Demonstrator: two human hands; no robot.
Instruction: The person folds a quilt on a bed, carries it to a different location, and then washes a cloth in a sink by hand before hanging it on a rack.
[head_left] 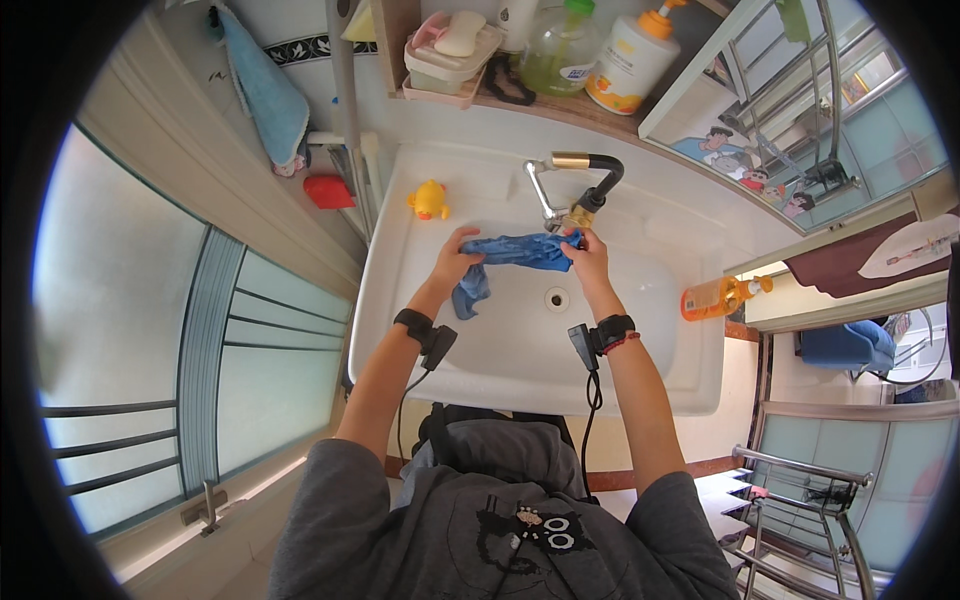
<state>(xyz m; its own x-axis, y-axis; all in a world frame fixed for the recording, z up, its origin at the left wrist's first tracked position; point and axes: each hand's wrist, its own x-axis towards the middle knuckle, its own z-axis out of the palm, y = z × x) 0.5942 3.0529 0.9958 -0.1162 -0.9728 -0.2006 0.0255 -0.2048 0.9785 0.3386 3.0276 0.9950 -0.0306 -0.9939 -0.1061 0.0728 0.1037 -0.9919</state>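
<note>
A wet-looking blue cloth [520,251] is stretched between my two hands above the white sink [620,350]. My left hand [458,254] is closed on its left end, and a loose part hangs down below that hand. At the other end my right hand [588,252] pinches the cloth, just in front of the faucet [598,190]. The faucet has a black and gold spout and a silver lever. Whether water runs from it, I cannot tell. The drain hole [557,298] shows below the cloth, nearer to my right hand.
A yellow rubber duck [429,199] sits on the sink's back left ledge. An orange pump bottle [722,297] stands at its right edge. Behind, a shelf holds a soap box [450,65], a green bottle [560,50] and a white pump bottle [632,60]. A light-blue towel [265,90] hangs at left.
</note>
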